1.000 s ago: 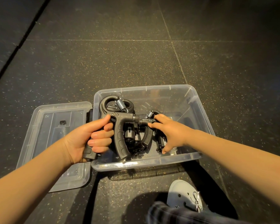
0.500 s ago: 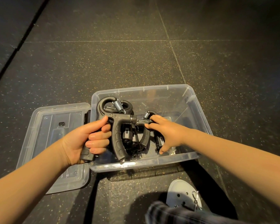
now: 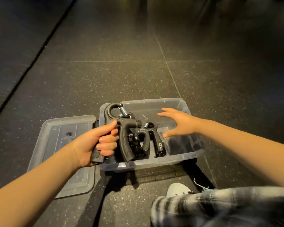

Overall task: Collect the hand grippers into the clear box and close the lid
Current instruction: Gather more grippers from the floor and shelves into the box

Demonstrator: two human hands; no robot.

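Just left of centre, the left hand curls tightly round one handle of a black hand gripper, held over the left end of the clear box. A second hand gripper (smaller in view) lies inside the box, mid-frame. The right hand hovers above the box's right half, fingers spread, holding nothing. The lid lies flat on the floor, just left of the box.

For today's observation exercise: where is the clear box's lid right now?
In the head view, the lid lies flat on the floor just left of the clear box, partly hidden by the left hand.
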